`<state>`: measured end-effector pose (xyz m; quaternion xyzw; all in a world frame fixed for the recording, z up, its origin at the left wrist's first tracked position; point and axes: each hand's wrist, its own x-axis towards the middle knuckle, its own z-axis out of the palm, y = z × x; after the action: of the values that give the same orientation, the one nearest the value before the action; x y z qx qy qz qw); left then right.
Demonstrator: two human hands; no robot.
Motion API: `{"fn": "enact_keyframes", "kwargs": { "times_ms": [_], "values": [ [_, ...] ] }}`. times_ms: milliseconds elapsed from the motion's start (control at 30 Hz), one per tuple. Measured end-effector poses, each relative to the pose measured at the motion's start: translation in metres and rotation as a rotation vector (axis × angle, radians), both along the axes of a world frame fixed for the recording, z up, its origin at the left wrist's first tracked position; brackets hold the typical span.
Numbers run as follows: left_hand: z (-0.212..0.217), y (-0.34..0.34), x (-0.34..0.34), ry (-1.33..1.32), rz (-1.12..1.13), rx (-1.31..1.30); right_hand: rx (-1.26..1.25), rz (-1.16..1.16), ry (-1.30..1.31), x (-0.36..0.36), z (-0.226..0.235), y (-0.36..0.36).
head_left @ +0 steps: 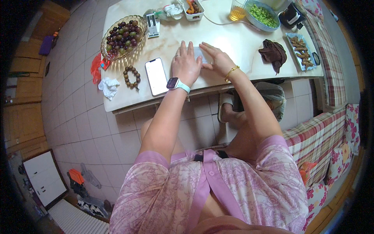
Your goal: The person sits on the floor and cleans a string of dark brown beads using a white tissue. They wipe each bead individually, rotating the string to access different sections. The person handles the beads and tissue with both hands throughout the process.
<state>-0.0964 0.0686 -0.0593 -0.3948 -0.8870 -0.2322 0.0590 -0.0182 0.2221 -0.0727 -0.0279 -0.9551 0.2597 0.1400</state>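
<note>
My left hand (186, 64) lies flat, fingers spread, on a small white sheet of paper or tissue (202, 54) on the pale marble table (233, 43); a watch is on its wrist. My right hand (216, 58), wearing a gold bracelet, presses on the same sheet from its right side with fingers extended. Only a small part of the sheet shows between the two hands. A white phone (156, 76) lies face up just left of my left hand.
A glass basket of dark grapes (123, 36) and a bead bracelet (131, 77) sit left; a crumpled tissue (108, 86) hangs at the table's edge. Further back are a bowl of green beans (262, 15), a glass of tea (237, 11), a brown cloth (273, 54) and a snack tray (302, 50). A plaid sofa (317, 136) stands right.
</note>
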Motion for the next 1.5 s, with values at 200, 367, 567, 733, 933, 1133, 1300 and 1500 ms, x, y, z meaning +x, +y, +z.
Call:
{"fn": "enact_keyframes", "kwargs": {
  "times_ms": [200,367,567,733,933,1133,1300,1500],
  "values": [
    [0.006,-0.004,-0.001,0.139,0.064,0.161,0.215,-0.213,-0.032,-0.008,0.013,-0.034],
    [0.036,-0.003,0.009,0.046,-0.09,0.545,0.064,-0.307,0.103,-0.033,-0.017,-0.032],
    [0.046,0.002,0.014,0.002,-0.12,0.655,-0.372,-0.058,0.241,-0.077,-0.064,-0.029],
    [0.052,-0.01,0.016,-0.068,-0.137,0.673,-0.169,-0.168,0.315,-0.079,0.009,-0.055],
    [0.067,-0.012,0.013,-0.062,-0.174,0.794,0.151,-0.178,0.342,-0.167,0.027,-0.038],
    [0.071,-0.018,0.004,-0.105,-0.123,0.808,0.54,-0.295,-0.16,-0.223,0.028,-0.004],
    [0.068,-0.024,-0.001,-0.105,-0.098,0.813,0.455,-0.298,-0.348,-0.207,0.043,-0.018],
    [0.068,-0.02,0.005,-0.118,-0.12,0.817,0.458,-0.287,0.086,-0.203,0.05,-0.027]
  ]
}}
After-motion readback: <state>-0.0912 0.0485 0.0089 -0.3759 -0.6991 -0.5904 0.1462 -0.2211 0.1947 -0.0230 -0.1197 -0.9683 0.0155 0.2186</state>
